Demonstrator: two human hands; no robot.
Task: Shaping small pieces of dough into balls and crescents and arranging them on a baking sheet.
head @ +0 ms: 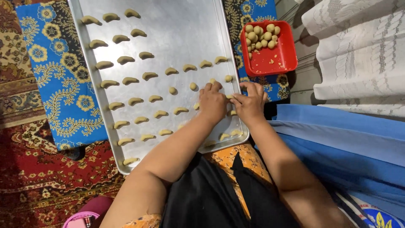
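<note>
Nearest to the camera, a black garment (211, 198) over an orange patterned cloth (230, 158) is seen on the lap, and a pink object (82, 217) is partly cut by the lower edge. Both forearms are stretched forward over the near right corner of a long metal baking tray (177, 25), which is laid on a blue flowered cloth (55, 76) over a red patterned carpet (38, 177). The left hand (212, 102) is placed flat on the tray with the fingers bent, and the right hand (251, 102) is set just beside it. Between the two hands a small piece of dough (230, 97) is pinched by the fingertips of both; the grip of each hand is narrow and closed on this piece, just above the tray surface near its right rim. Around the hands, crescent-shaped dough pieces (147, 76) are arranged in rows across the tray, and a few are partly hidden under the wrists. Just beyond the fingers, some small round dough balls (193, 86) are lying on the tray, not shaped. To the right, a folded blue fabric (337, 131) is seen, and white lace fabric (363, 50) is spread behind it. Farther away, beside the right rim of the tray, a red square container (274, 61) is standing with many dough balls (261, 36) gathered in its far corner.
</note>
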